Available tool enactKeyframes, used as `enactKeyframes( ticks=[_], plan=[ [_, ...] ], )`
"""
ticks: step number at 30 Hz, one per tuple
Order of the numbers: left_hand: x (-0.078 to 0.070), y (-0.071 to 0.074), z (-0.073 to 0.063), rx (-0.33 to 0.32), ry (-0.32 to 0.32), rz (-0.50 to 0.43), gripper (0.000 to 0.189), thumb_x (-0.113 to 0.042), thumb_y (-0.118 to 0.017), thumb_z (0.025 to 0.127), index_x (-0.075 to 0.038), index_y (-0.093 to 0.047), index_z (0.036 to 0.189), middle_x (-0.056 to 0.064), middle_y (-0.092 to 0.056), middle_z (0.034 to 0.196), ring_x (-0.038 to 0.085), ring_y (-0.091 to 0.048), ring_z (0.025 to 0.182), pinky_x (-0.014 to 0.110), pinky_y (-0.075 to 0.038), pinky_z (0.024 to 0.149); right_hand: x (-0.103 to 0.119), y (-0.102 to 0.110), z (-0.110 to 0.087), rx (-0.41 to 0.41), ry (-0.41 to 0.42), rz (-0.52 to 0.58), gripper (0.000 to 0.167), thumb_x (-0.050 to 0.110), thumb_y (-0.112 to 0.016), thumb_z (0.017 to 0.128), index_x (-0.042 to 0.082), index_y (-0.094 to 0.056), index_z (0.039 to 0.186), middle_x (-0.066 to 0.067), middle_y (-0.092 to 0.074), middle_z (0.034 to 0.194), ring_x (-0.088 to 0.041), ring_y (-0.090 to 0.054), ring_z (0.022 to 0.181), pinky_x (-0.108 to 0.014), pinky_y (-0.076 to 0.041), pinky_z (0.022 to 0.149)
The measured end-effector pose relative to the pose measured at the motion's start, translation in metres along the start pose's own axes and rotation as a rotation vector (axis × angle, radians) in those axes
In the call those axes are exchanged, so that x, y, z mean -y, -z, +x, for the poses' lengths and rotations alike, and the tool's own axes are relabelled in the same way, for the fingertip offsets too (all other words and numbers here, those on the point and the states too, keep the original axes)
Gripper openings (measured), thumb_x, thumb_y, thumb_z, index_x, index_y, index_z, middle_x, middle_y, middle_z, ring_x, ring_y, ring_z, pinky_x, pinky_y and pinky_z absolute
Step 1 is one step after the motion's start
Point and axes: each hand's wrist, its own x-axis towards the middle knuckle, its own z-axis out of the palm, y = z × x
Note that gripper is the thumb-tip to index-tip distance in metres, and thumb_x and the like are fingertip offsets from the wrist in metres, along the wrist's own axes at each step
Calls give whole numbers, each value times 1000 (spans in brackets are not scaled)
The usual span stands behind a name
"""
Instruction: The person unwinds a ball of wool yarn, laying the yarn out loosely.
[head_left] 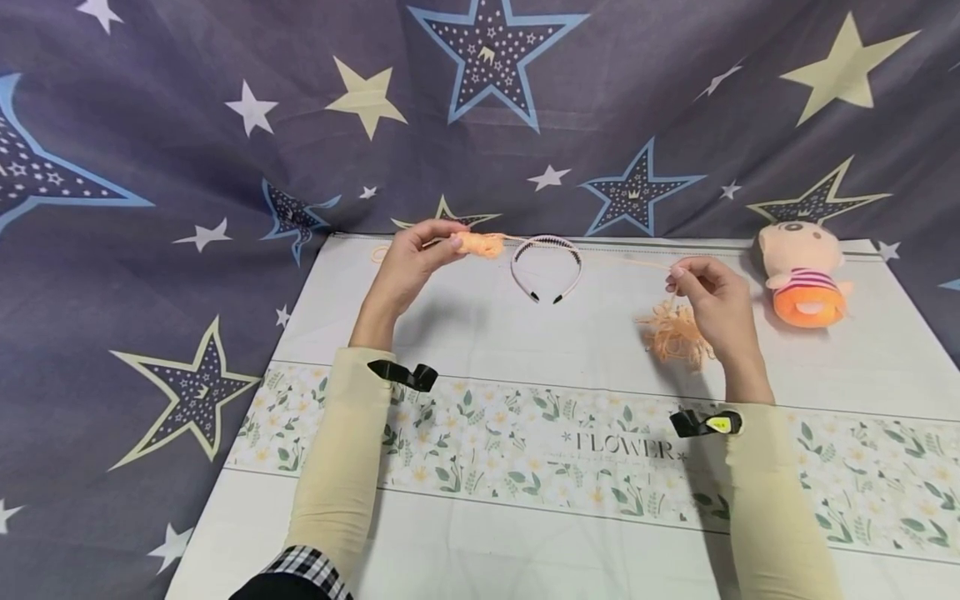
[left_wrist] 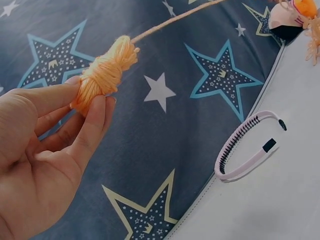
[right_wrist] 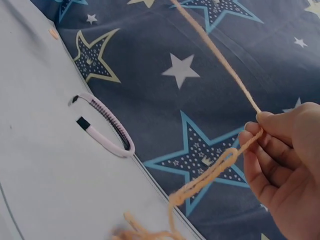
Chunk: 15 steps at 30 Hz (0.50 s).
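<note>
My left hand [head_left: 411, 265] pinches a small wound bundle of orange yarn [left_wrist: 106, 72] between thumb and fingertips, held up over the far left of the table. From the bundle a single strand [right_wrist: 220, 57] runs fairly straight across to my right hand [head_left: 716, 304], whose thumb and fingertips pinch it. Below the right fingers the yarn hangs in a doubled, looped length [right_wrist: 205, 177]. It leads down to a loose tangle of the same yarn [head_left: 671, 335] by the right hand.
A pink headband [head_left: 546, 268] with black tips lies at the table's back edge between the hands. At the back right sits a plush doll [head_left: 802, 275] in orange. A small orange loop [head_left: 380, 254] lies behind the left hand. Star-patterned cloth [head_left: 525, 167] hangs behind the table [head_left: 525, 525].
</note>
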Motion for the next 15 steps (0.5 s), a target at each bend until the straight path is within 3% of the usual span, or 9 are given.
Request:
enactKeyframes(
  ticks=[6, 15],
  plan=[
    [0, 1, 0, -1, -12, -22, 20, -4, -63, 91, 1, -65, 111, 6, -61, 108, 16, -63, 98, 27, -56, 92, -7, 16, 0, -51, -54, -38, 22, 20, -60, 96, -1, -63, 102, 15, -63, 79, -6, -57, 76, -13, -47, 66],
    [-1, 5, 0, -16, -11, 3, 19, -8, -65, 91, -2, -66, 109, 6, -63, 108, 16, -64, 98, 29, -56, 93, -20, 39, -3, -122, -130, -87, 19, 25, -58, 96, 8, -64, 102, 16, -61, 81, -3, -57, 79, -11, -47, 70]
  ],
)
